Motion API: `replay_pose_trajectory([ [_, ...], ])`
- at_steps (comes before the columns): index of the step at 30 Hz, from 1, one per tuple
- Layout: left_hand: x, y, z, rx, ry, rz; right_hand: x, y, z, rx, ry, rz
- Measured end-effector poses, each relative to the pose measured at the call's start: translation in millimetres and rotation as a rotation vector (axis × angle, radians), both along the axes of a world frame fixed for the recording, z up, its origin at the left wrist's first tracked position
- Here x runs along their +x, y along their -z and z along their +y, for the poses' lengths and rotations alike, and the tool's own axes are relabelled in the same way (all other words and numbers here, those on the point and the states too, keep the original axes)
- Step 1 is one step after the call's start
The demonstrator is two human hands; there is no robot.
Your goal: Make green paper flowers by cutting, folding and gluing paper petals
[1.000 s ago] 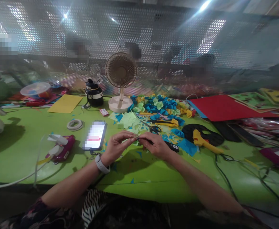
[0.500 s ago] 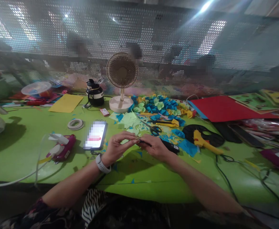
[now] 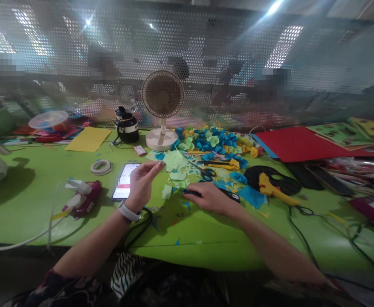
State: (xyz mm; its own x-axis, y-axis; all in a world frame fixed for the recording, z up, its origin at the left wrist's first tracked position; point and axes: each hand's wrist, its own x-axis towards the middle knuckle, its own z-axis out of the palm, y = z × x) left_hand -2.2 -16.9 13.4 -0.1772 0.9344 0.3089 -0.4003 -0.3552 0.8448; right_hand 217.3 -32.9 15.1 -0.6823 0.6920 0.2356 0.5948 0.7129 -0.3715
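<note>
My left hand (image 3: 143, 182) is raised over the right edge of a lit phone (image 3: 121, 183), thumb and fingers pinched together; what lies between the fingertips is too small to make out. Lower and to the right, my right hand (image 3: 207, 197) is closed around a small dark tool (image 3: 193, 193) just above the green table (image 3: 187, 238). Beyond the hands lie pale green paper pieces (image 3: 175, 161), blue and yellow scraps and black scissors (image 3: 207, 174).
A fan (image 3: 163, 96) and a black bottle (image 3: 127, 128) stand at the back beside folded paper flowers (image 3: 214, 140). A yellow glue gun (image 3: 271, 189) rests at right, with cables. A power strip (image 3: 87, 199) and tape roll (image 3: 100, 167) lie at left.
My hands have come apart. The left has moved left and up, partly covering the phone; the right has stayed nearly in place, still gripping the dark tool.
</note>
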Motion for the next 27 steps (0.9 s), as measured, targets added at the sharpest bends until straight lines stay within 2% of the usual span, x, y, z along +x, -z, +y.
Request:
replay_pose_trajectory([
  [4,0.1,4.9,0.5,0.011,0.038,0.139,-0.9,-1.1,-6.5,-0.034,-0.057,-0.219],
  [6,1.7,7.1,-2.7,0.093,0.065,0.286,-1.1,-2.7,-9.6,-0.023,-0.062,-0.252],
  [10,4.2,7.2,-10.3,0.375,0.056,0.622,0.7,-10.0,-13.0,0.074,0.034,-0.132],
  [13,4.7,5.7,-13.3,0.496,0.062,0.753,3.4,-16.3,-14.1,0.17,0.107,0.028],
  [17,3.4,4.4,-13.2,0.576,0.101,0.831,6.0,-19.0,-15.5,0.263,0.061,0.112],
  [27,2.6,9.6,-8.3,0.688,0.195,0.867,5.4,-16.0,-15.7,0.276,-0.089,0.096],
])
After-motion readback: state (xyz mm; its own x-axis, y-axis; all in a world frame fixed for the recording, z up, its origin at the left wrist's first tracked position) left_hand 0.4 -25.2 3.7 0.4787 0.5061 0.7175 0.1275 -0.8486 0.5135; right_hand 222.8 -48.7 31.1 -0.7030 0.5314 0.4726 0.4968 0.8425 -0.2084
